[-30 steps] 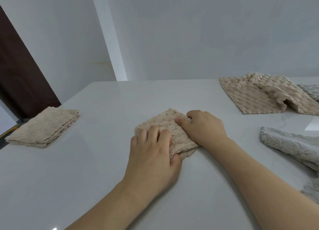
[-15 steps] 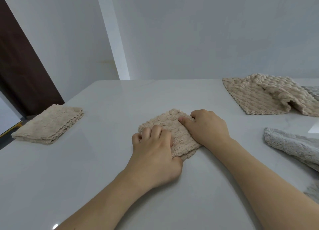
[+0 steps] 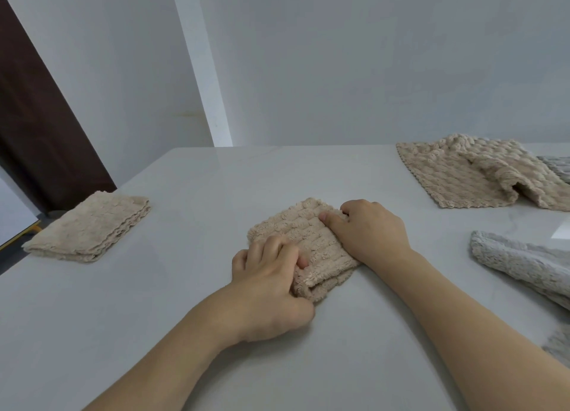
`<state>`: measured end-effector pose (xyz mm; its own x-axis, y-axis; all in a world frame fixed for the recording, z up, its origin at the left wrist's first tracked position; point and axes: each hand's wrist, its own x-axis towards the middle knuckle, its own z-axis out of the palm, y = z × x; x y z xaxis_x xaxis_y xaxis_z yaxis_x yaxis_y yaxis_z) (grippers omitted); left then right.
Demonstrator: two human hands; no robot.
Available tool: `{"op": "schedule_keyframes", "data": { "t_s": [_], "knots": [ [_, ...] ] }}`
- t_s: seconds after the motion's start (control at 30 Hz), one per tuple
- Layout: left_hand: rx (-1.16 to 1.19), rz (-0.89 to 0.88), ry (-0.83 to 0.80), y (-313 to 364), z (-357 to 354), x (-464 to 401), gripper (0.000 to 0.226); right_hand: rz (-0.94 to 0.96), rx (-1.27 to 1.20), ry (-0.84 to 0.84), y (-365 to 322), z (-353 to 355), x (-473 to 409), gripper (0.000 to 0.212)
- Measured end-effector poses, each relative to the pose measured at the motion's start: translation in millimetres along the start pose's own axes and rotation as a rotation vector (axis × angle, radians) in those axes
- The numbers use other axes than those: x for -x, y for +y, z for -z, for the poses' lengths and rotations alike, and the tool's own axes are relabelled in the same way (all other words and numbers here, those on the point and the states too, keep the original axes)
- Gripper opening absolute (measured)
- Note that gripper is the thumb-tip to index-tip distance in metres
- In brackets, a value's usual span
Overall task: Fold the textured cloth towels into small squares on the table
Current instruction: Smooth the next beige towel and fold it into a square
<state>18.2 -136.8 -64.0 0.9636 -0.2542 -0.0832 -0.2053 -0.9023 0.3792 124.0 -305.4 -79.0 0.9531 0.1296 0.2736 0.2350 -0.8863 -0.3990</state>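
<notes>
Folded beige towel (image 3: pixel 296 235) on table (image 3: pixel 185 287), both hands gripping.

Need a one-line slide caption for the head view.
Both hands, left hand and right hand, hold a folded beige towel on the table.
</notes>
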Motion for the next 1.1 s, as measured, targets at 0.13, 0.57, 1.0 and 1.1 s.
{"op": "schedule_keyframes", "data": {
  "t_s": [0.13,0.57,1.0,1.1],
  "knots": [
    [0.136,0.042,0.113,-2,0,-4,0.027,-0.01,-0.004,-0.008,1,1,-1,0.053],
    [0.016,0.041,0.189,-1,-9,-10,0.018,-0.009,-0.001,0.004,1,-1,-1,0.055],
    [-0.04,0.031,0.174,-1,-8,-6,0.027,-0.01,-0.001,-0.003,1,-1,-1,0.057],
    [0.081,0.025,0.363,2,-13,-7,0.036,-0.005,-0.005,-0.003,1,0,-1,0.057]
  ]
}}
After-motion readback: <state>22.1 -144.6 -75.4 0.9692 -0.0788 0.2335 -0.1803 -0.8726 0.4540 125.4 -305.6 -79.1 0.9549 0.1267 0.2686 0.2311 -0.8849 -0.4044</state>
